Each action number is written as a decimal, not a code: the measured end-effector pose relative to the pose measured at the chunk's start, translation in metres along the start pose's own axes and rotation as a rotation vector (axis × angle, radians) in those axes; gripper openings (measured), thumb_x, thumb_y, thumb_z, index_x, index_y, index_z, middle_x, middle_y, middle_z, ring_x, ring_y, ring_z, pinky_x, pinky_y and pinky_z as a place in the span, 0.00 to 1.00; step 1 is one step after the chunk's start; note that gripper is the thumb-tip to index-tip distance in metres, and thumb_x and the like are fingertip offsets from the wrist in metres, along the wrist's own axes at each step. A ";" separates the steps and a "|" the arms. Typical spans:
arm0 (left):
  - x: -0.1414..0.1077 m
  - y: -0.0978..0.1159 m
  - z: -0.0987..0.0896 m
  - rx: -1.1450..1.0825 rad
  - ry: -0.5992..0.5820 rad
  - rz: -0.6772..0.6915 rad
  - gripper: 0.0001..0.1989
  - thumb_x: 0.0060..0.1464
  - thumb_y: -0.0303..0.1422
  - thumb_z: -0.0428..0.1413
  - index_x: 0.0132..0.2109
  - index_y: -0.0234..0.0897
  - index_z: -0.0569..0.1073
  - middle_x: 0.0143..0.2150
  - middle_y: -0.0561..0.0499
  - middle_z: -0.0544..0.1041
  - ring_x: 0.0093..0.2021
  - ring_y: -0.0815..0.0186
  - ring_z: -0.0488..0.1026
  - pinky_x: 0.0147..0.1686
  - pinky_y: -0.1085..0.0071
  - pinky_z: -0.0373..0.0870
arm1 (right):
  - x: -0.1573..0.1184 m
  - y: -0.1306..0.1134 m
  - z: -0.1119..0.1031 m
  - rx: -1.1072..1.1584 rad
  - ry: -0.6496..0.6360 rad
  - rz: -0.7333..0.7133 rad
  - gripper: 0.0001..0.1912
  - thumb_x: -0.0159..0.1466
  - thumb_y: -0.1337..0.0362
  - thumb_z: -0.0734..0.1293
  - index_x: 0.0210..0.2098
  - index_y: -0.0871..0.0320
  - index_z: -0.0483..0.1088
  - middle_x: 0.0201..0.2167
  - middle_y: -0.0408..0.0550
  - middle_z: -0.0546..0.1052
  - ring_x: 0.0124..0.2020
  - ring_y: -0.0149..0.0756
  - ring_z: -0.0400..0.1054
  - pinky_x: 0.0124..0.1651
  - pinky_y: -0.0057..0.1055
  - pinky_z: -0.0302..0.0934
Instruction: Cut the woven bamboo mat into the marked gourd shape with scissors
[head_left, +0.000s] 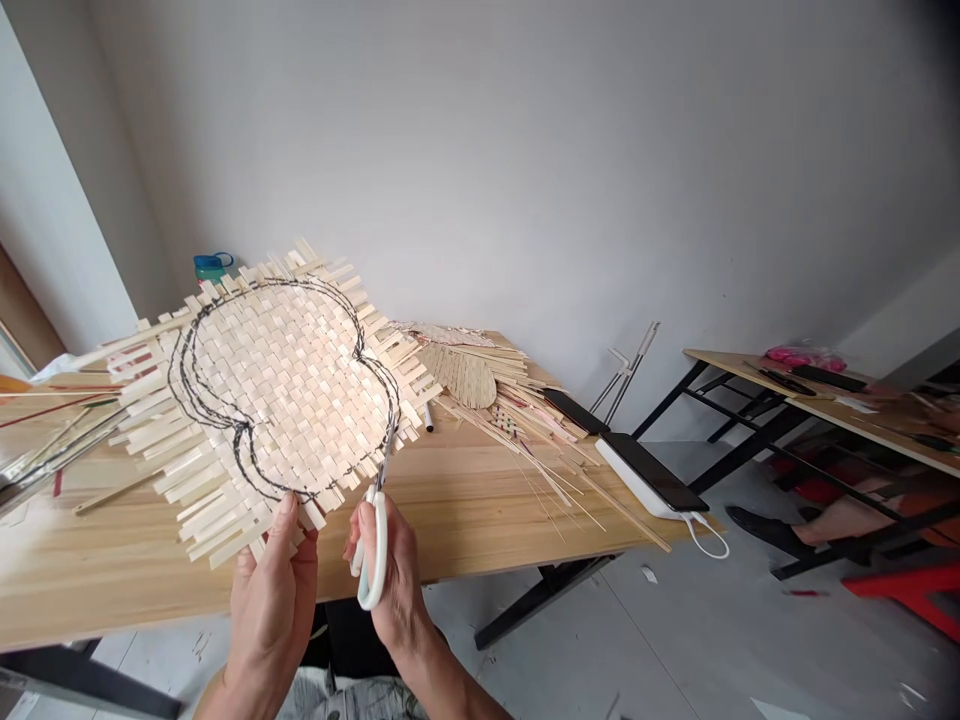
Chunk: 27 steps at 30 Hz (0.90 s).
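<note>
A woven bamboo-strip mat (285,360) is held up above the table, its loose strip ends sticking out all round. Black double lines on it trace a rounded, gourd-like outline. My left hand (274,600) pinches its lower edge between thumb and fingers. In my right hand (397,575) is a pair of white-handled scissors (373,550), with fingers in the loops. The blades point up at the mat's lower right edge, by the black line. Along the lower right, the strip ends look shorter than on the left.
On the wooden table (480,500) lie loose strips (525,440) and an oval woven piece (461,375). A phone (656,470) rests on a white block with a cable at the right end. A blue-lidded bottle (214,265) stands behind the mat. Another table (862,410) is at right, with a person's foot (772,530) below.
</note>
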<state>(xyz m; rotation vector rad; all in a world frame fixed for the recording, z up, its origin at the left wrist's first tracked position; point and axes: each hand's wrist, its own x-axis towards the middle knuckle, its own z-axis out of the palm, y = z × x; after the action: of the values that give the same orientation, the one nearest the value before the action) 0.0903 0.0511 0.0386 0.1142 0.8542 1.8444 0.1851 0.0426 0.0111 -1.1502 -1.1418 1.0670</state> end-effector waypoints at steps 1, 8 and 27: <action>0.000 0.000 -0.001 0.004 -0.001 -0.008 0.07 0.58 0.20 0.62 0.34 0.34 0.78 0.31 0.52 0.77 0.30 0.72 0.73 0.33 0.79 0.79 | 0.000 0.001 0.001 0.001 0.003 0.014 0.25 0.70 0.41 0.57 0.27 0.53 0.57 0.22 0.40 0.64 0.23 0.31 0.59 0.27 0.31 0.54; 0.002 -0.004 -0.007 0.042 -0.059 0.004 0.04 0.58 0.23 0.64 0.40 0.35 0.81 0.37 0.52 0.80 0.33 0.72 0.74 0.34 0.80 0.79 | 0.002 0.011 0.003 0.014 0.012 0.015 0.29 0.68 0.35 0.56 0.26 0.53 0.56 0.20 0.39 0.62 0.22 0.31 0.57 0.27 0.31 0.52; 0.003 -0.007 -0.006 0.036 -0.075 0.041 0.07 0.55 0.22 0.67 0.39 0.36 0.79 0.37 0.54 0.79 0.34 0.73 0.74 0.38 0.80 0.77 | 0.004 0.010 0.005 -0.019 0.045 0.021 0.24 0.69 0.41 0.58 0.27 0.52 0.56 0.20 0.41 0.64 0.22 0.34 0.59 0.27 0.32 0.57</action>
<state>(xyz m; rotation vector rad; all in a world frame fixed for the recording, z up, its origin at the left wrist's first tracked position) 0.0917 0.0519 0.0289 0.2235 0.8382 1.8513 0.1805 0.0484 0.0023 -1.1975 -1.1085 1.0430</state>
